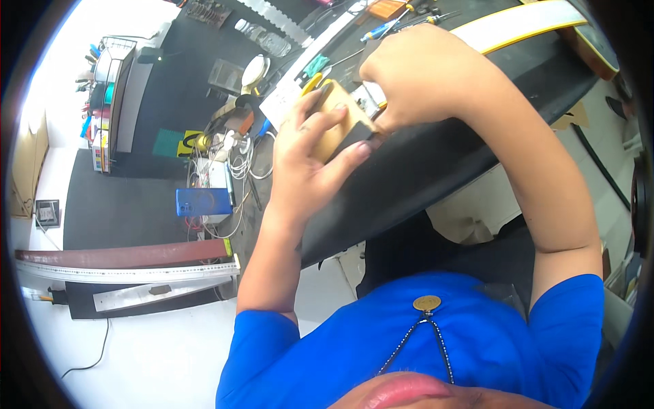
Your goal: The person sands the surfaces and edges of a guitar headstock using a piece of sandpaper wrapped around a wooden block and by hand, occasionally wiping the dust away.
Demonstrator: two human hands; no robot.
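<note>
Left hand (303, 146) is clamping a tan rectangular block (330, 141), which is sitting at 12 o'clock from the view's centre, over the black worktable (402, 170). Fingers are spreading across its face and the thumb is bearing on the side by the dark grey panel (353, 137), toward 5 o'clock, probably for steadying it from both sides. Cannot tell whether the table is also supporting it.

Right hand (415, 75) is crowding in at the block's 2 o'clock end, back of the hand up, wrist bent, likely so the fingers are reaching that end while the left is bracing. Its fingertips are mostly hiding underneath; cannot tell if they're gripping anything. A small white-and-metal piece (371, 99) is showing between the hands; too hidden for naming.

From the block: blue-handled screwdriver (377, 32) is lying at 1 o'clock, curved white-and-yellow strip (518, 27) at 2, clear plastic bottle (266, 39) between 10 and 11, blue smartphone (204, 202) at 8, all seemingly leaving the hands elbow room. White cables (242, 160) are tangling between 8 and 9.
</note>
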